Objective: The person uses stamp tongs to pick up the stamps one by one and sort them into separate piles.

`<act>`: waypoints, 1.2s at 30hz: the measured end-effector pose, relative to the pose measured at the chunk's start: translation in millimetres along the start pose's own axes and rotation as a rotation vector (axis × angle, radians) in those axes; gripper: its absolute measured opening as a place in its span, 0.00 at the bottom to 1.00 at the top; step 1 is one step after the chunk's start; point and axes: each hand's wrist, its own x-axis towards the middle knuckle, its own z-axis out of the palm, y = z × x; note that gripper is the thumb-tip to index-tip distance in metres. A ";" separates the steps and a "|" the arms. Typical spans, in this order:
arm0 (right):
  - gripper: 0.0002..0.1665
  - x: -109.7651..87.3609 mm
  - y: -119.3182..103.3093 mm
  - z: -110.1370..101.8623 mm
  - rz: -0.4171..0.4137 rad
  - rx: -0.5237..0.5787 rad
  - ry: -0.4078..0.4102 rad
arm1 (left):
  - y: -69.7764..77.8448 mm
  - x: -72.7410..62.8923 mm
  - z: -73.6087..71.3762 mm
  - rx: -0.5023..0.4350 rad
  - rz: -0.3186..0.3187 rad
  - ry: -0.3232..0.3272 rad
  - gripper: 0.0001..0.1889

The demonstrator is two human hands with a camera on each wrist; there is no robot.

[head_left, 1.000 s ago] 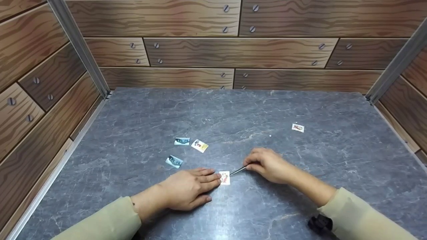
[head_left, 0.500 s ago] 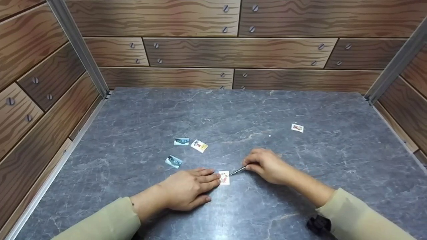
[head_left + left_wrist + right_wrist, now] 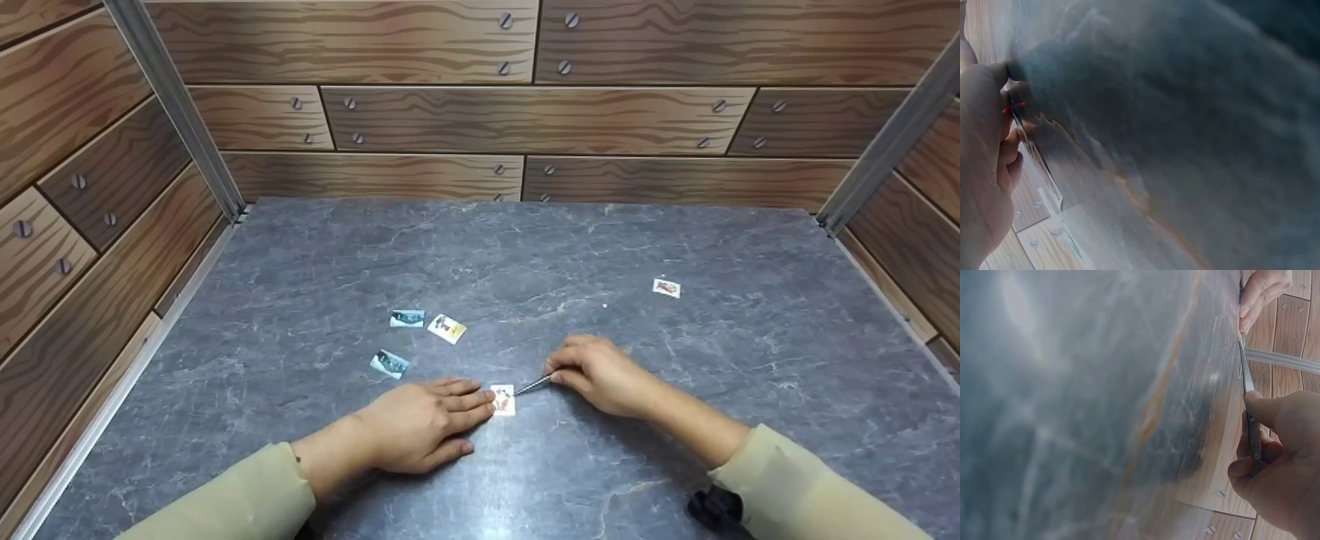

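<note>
While pressing a small white picture card (image 3: 505, 407) against the tabletop (image 3: 600, 465) with the left hand (image 3: 424, 424), holding the point of a slim metal tool (image 3: 535, 384), perhaps tweezers, to the card's edge opposite the left fingertips. Laying the left fingers out straight and loosely together, with the thumb apart and a fingertip over the card's near border. Pinching the tool between the thumb and curled fingers of the right hand (image 3: 598, 375), well back from the tip. Most likely working at that edge to pick or lift; too small to tell about any bite on the card. Next, by judgement, calling for steady left fingertips and a low, gentle tip, so as not to crease the card or send it skidding. Showing, beyond the left fingers, a near teal card (image 3: 389, 364), a farther teal card (image 3: 407, 319) and a white-and-yellow card (image 3: 447, 328); beyond the right fingers, well apart, another picture card (image 3: 667, 288). Finding no brand or label: only printed figures, without readable letters or numbers.
</note>
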 end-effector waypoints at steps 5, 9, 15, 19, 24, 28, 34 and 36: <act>0.05 0.2 -0.6 0.0 0.005 -0.021 0.004 | -0.9 0.1 0.3 0.007 -0.001 0.003 0.31; 0.04 0.5 -1.5 0.0 0.000 -0.025 0.006 | -0.4 -0.1 -0.5 0.027 -0.004 0.000 0.32; 0.05 0.2 -2.4 -0.6 0.013 -0.014 0.011 | 0.9 -1.2 -1.0 0.040 -0.016 0.000 0.32; 0.05 -1.8 -1.8 -2.3 0.022 -0.016 0.015 | 2.3 -1.4 -0.8 0.049 -0.021 0.011 0.32; 0.05 -6.0 -0.4 -7.3 0.051 -0.026 0.038 | 3.2 -0.4 -1.4 0.062 -0.017 0.034 0.32; 0.06 -9.4 1.6 -12.1 0.061 -0.025 0.050 | 2.5 -1.9 -2.9 0.055 -0.020 0.045 0.31; 0.05 -15.7 5.9 -17.9 0.064 -0.033 0.083 | -2.4 -9.2 -9.0 0.052 -0.037 0.101 0.31; 0.05 -17.8 7.3 -20.2 0.063 -0.038 0.100 | -4.8 -12.2 -12.2 0.039 -0.051 0.123 0.31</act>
